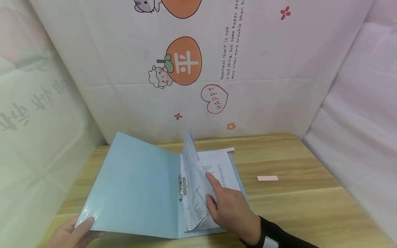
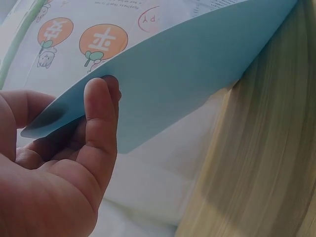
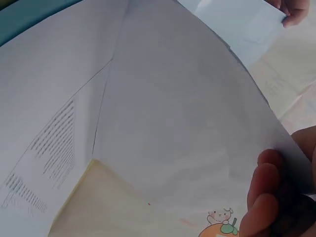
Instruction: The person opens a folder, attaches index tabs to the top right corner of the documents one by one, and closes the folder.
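A light blue folder [image 1: 133, 186] lies open on the table, its left cover tilted up off the tabletop. My left hand [image 1: 74, 232] grips the lower left corner of that cover, thumb on the inner face and fingers beneath. Several white sheets [image 1: 193, 182] stand raised along the metal clip [image 1: 180, 187] at the spine. With thumb and fingers, my right hand [image 1: 232, 210] pinches the free edge of these sheets; the right wrist view shows this edge between the fingertips [image 3: 264, 177] and the thumb. A printed page [image 1: 227, 172] lies flat underneath, partly covered by the right hand.
A pale pink paper strip [image 1: 267, 178] lies on the wooden table [image 1: 310, 203] right of the folder. Another strip [image 1: 227, 150] sticks out at the folder's top right corner. White printed cloth [image 1: 263, 69] hangs behind the table and along both sides.
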Demonstrator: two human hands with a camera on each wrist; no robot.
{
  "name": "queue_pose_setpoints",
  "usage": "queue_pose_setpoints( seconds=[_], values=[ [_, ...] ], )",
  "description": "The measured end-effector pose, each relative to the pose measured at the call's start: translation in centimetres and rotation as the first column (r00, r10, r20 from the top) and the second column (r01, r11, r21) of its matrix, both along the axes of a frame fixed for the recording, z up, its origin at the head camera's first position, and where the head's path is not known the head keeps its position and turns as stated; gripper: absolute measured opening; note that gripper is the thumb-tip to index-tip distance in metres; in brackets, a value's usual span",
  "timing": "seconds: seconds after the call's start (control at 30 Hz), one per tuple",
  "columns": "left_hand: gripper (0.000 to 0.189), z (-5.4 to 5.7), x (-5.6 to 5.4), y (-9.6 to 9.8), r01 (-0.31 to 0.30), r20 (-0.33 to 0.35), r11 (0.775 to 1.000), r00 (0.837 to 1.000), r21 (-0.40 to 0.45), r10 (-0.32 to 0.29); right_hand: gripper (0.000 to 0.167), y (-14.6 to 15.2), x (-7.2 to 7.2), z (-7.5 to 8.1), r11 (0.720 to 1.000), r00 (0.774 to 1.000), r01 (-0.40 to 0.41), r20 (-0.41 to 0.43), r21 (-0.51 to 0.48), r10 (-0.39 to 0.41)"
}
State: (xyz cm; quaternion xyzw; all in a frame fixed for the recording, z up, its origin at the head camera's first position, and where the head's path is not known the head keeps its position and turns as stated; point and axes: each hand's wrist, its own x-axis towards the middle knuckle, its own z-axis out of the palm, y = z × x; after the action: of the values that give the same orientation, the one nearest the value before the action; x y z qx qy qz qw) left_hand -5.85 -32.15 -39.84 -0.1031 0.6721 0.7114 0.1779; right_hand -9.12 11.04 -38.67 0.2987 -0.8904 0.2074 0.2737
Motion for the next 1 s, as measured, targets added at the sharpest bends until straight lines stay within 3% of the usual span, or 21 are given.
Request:
queue_pose_setpoints(
  seconds=[0.13, 0.37, 0.47, 0.57, 0.73, 0.87, 1.0],
  values=[
    [0.023, -0.2, 0.1, 0.1, -0.043, -0.015, 0.999, 0.999, -0.022, 0.042, 0.059, 0.7, 0.5, 0.1, 0.998, 0.999, 0.005, 0.039, 0.055, -0.007],
    [0.018, -0.4, 0.2, -0.2, -0.050, 0.028, 0.997, 0.998, -0.054, 0.051, 0.029, 1.9, 1.1, -0.6, 0.988, 0.996, 0.055, 0.064, 0.145, -0.065],
    [0.037, -0.3, 0.2, 0.0, -0.078, 0.035, 0.992, 0.996, -0.096, 0.082, 0.016, 2.6, 1.2, -1.1, 0.988, 0.997, 0.048, 0.055, 0.148, -0.057],
    [0.053, -0.3, 0.2, 0.4, -0.120, 0.023, 0.983, 0.992, -0.137, 0.125, 0.019, 3.2, 1.3, -1.4, 0.987, 0.997, 0.038, 0.067, 0.153, -0.049],
    [0.044, -0.3, 0.2, 0.5, -0.158, -0.002, 0.976, 0.987, -0.147, 0.160, 0.026, 4.4, 1.7, -1.8, 0.987, 0.989, 0.049, 0.134, 0.154, -0.070],
    [0.034, -0.2, 0.2, 0.3, -0.130, 0.011, 0.984, 0.991, -0.125, 0.132, 0.033, 5.3, 2.0, -2.0, 0.982, 0.976, 0.079, 0.187, 0.173, -0.111],
    [0.031, -0.1, 0.2, 0.0, -0.088, 0.024, 0.991, 0.996, -0.105, 0.091, 0.039, 5.9, 2.1, -2.1, 0.970, 0.970, 0.121, 0.182, 0.212, -0.161]
  ],
)
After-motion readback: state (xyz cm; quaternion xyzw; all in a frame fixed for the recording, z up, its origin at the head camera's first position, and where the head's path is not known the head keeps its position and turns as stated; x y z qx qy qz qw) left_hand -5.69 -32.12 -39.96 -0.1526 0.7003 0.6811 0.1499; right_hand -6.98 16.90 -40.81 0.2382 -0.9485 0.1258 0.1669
